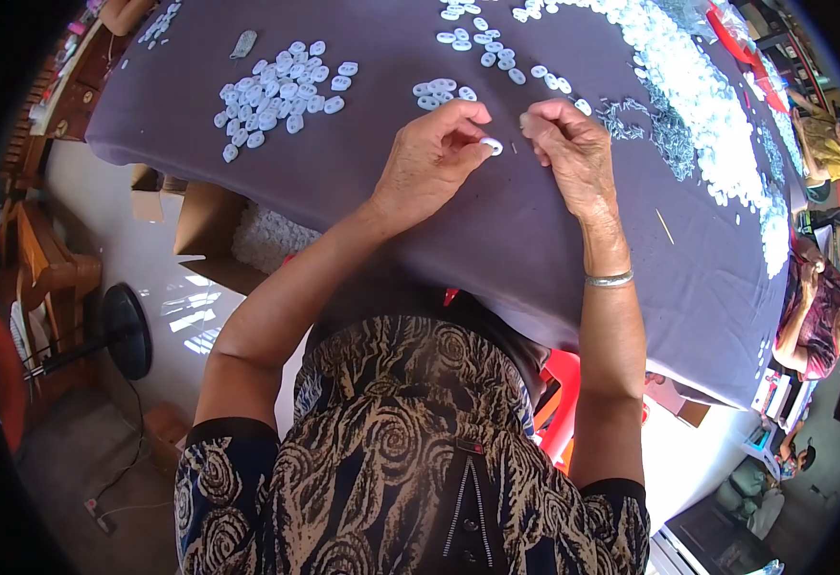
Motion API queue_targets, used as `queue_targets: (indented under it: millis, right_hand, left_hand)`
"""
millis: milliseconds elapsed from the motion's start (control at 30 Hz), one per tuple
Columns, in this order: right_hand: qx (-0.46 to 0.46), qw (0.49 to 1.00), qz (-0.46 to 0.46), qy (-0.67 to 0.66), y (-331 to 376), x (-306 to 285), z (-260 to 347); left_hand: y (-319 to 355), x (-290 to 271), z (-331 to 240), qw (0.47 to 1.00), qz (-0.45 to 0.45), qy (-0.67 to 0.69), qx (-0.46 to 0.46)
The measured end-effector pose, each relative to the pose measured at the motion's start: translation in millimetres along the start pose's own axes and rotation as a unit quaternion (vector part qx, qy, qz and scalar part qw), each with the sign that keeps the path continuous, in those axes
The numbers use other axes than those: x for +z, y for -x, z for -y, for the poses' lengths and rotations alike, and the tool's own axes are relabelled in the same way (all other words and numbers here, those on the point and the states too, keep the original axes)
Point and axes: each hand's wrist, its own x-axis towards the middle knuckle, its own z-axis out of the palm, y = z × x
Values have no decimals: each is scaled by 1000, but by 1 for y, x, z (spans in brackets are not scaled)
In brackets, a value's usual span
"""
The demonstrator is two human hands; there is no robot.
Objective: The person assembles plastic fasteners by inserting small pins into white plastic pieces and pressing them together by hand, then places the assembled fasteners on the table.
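Note:
Over the dark-covered table (343, 182), my left hand (429, 158) pinches a small white oval plastic piece (494, 147) between thumb and forefinger. My right hand (578, 158), with a silvery bangle on its wrist, is a little to the right, its thumb and fingers pressed together. Whatever may be in that pinch is too small to make out. A few similar white ovals with holes (436, 92) lie just beyond my left hand. Beside my right hand, toward the far right, is a heap of small grey metal parts (671, 139).
A pile of white ovals (281, 91) lies at the left, with a grey bundle (243, 44) behind it. A large white heap (688, 86) covers the right side. A thin yellowish stick (664, 227) lies nearer. An open cardboard box (211, 230) stands below the table's left edge. Other people sit at the right.

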Motion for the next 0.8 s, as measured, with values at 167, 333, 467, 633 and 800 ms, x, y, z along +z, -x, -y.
queue_targets:
  millis: [167,333,467,633,800]
  right_hand:
    - [-11,995,-73,-65,-3,-5,1]
    - [-7,977,-139,-163,-5,-11,-3]
    - [-21,963,-182,-200,-6,-19,-1]
    - [-30,951,-191,-241,-8,-25,-4]
    - [-26,957,-192,-216,-8,-21,-5]
  left_hand:
    - [4,-5,-11,991,13,-132,32]
    - [-2,-14,-15,978,-23,-201,44]
    - [-22,-34,-18,962,-70,-246,98]
    - [-80,-60,-14,921,-97,-347,148]
    - [-140,-47,-1,919,-88,-354,146]
